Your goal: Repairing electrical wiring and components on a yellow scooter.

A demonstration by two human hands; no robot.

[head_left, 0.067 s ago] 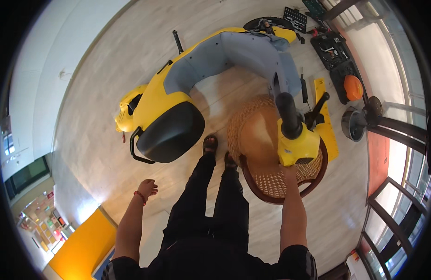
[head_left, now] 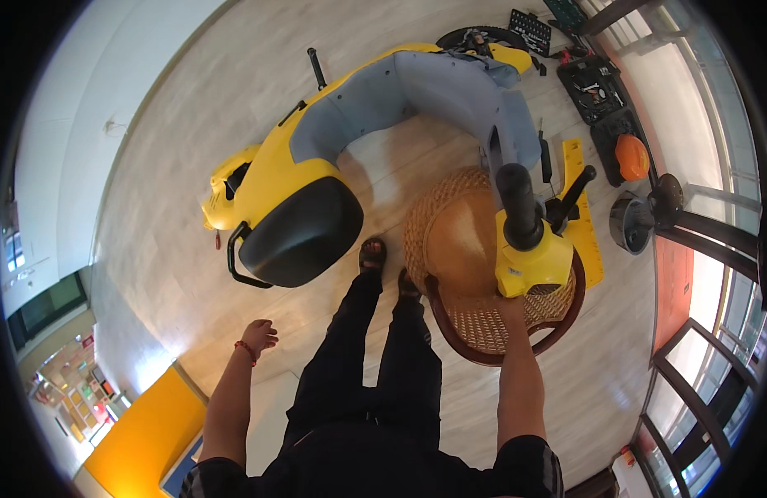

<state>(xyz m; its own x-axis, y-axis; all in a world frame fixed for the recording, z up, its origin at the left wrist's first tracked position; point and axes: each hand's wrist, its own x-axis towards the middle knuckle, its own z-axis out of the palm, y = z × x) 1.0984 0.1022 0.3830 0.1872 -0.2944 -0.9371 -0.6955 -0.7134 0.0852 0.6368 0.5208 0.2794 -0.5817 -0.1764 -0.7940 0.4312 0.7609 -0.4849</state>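
A yellow and grey scooter (head_left: 275,183) with a black seat (head_left: 304,232) curves across the middle of the view. Its yellow handlebar housing (head_left: 533,264), with black grips (head_left: 520,199), is in front of me on the right. My right hand (head_left: 510,309) reaches to the near underside of this housing; the fingers are hidden behind it, so their grip does not show. Below the housing stands a round woven rattan chair (head_left: 421,224) with a dark curved wooden rail. My left hand (head_left: 259,334) hangs free at my left, loosely curled with fingers apart, holding nothing.
At the far right lie a tray of sockets (head_left: 530,31), a black tool case (head_left: 589,87), an orange rounded object (head_left: 631,156) and a grey bucket-like container (head_left: 630,222). A long yellow panel (head_left: 593,249) lies beside the handlebar. A screwdriver (head_left: 217,240) is on the floor near the scooter's rear.
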